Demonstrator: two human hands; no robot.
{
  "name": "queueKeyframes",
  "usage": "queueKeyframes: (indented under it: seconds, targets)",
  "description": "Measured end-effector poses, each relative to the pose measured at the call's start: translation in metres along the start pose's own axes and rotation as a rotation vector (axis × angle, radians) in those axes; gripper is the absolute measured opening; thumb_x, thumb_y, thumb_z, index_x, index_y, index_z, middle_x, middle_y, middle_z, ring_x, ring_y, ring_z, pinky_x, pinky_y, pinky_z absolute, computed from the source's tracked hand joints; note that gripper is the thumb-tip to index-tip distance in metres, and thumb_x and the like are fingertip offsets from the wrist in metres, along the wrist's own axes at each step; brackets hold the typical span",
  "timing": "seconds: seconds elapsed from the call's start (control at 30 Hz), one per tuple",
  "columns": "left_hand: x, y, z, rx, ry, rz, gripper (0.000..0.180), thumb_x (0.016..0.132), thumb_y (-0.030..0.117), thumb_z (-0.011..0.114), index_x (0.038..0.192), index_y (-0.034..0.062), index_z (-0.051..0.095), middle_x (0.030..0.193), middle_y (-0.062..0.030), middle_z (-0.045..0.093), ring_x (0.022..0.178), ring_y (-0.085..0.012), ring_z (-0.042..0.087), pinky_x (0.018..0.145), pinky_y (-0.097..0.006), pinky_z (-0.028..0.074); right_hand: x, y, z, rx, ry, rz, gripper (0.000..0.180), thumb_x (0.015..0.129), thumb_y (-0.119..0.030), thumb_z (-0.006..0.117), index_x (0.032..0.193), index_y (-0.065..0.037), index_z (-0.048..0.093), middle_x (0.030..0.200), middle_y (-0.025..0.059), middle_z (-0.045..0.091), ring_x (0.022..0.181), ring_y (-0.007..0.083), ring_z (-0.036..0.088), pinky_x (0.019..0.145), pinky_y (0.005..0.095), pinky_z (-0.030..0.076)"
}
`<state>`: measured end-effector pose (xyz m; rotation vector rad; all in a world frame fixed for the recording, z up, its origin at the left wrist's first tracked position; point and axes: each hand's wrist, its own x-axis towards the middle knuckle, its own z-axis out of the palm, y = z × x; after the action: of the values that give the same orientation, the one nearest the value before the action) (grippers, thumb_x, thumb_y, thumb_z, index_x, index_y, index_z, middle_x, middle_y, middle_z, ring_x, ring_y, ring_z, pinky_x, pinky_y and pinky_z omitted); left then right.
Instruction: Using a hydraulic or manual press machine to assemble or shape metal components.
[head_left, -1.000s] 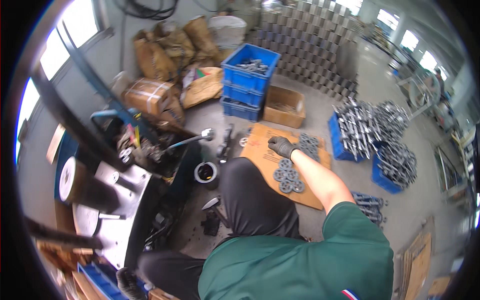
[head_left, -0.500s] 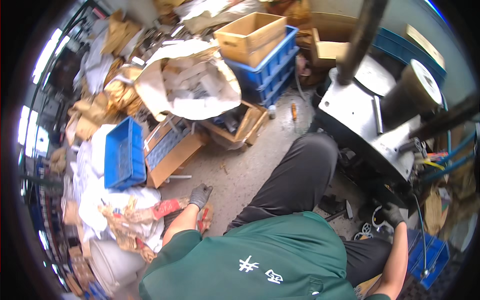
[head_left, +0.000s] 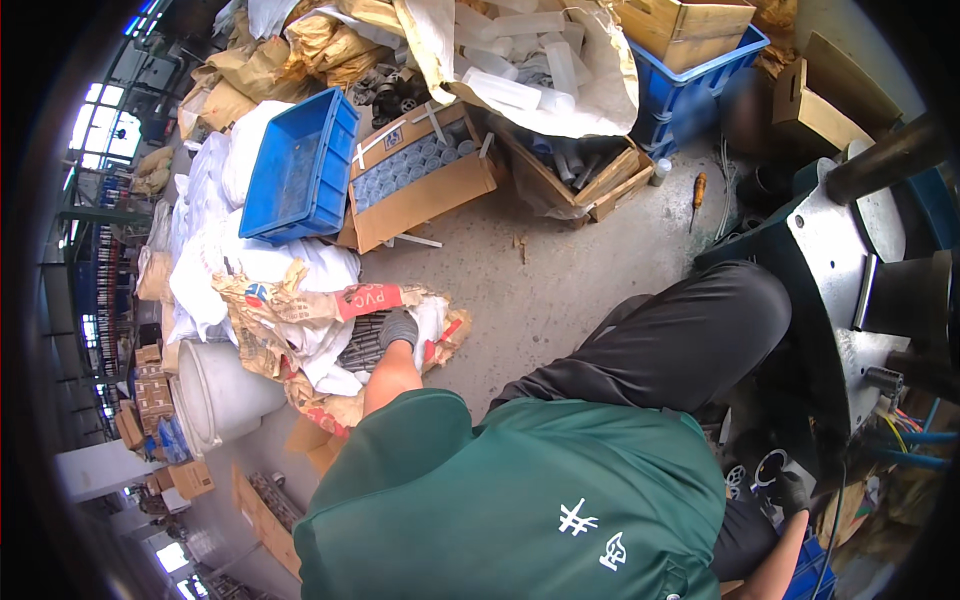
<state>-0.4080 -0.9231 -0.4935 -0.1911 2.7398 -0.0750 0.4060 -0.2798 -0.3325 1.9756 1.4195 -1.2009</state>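
White bucket [head_left: 215, 395]: one, on the floor at the far left, just beside the torn sack.
Blue crate [head_left: 295, 170]: one, tilted against white bags, behind the sack.
Torn sack [head_left: 300, 330]: one brown paper sack, open on the floor. Inside it we see a heap of dark metal pieces [head_left: 360, 345], too many and too small for us to count.
Left hand [head_left: 398, 328]: in a grey glove, reaching down into the mouth of the sack. The fingers curl down onto the dark metal pieces. We cannot tell if they already pinch one.
What changed: one second ago the view faced the other side, where the right hand lay on a cardboard sheet with dark round parts. Half a second ago the body had already turned and the left hand was at the sack. Now it rests a little deeper in the opening, so the work has moved from the sheet to the sack.
Cardboard box [head_left: 420, 175]: one, open, filled with rows of grey tubes.
Screwdriver [head_left: 698, 190]: one, alone on the bare floor.
Machine [head_left: 850, 270]: one, grey metal, at the right.
Right hand [head_left: 790, 492]: in a dark glove, low beside the machine, well apart from the sack. We cannot tell if it is spread or pressed together.
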Motion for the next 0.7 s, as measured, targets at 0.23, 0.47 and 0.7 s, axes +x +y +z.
queueKeyframes:
  seconds: [0.23,0.47,0.7]
  targets:
    - [0.008,-0.047,0.012,0.041,0.017,-0.067,0.043,0.096,0.025,0.063,0.134,0.0055,0.068,0.129,-0.0246,0.071,0.130,-0.0408,0.065,0.103,-0.049,0.055,0.019,0.058,-0.022,0.300,-0.026,0.067,0.022,0.099,-0.028,0.065,0.115,-0.013,0.066,0.079,0.0054,0.068,0.062,0.0216,0.065,0.054,0.0367,0.053]
    - [0.005,-0.001,0.007,0.008,0.427,0.536,0.032,0.104,0.024,0.061,0.126,0.0024,0.069,0.117,-0.0193,0.074,0.113,-0.0362,0.071,0.093,-0.045,0.058,0.022,0.063,-0.022,0.293,0.016,0.066,0.016,0.101,-0.025,0.066,0.110,-0.011,0.065,0.078,0.0077,0.064,0.059,0.0228,0.061,0.051,0.0395,0.048]
    - [-0.050,0.118,-0.016,-0.529,0.087,0.820,0.030,0.104,0.025,0.061,0.123,0.0025,0.068,0.114,-0.0182,0.073,0.110,-0.0348,0.070,0.090,-0.044,0.057,-0.008,0.050,-0.012,0.240,0.013,0.002,0.024,0.097,-0.024,0.063,0.106,-0.005,0.074,0.082,0.0074,0.072,0.064,0.0181,0.067,0.056,0.0332,0.054]
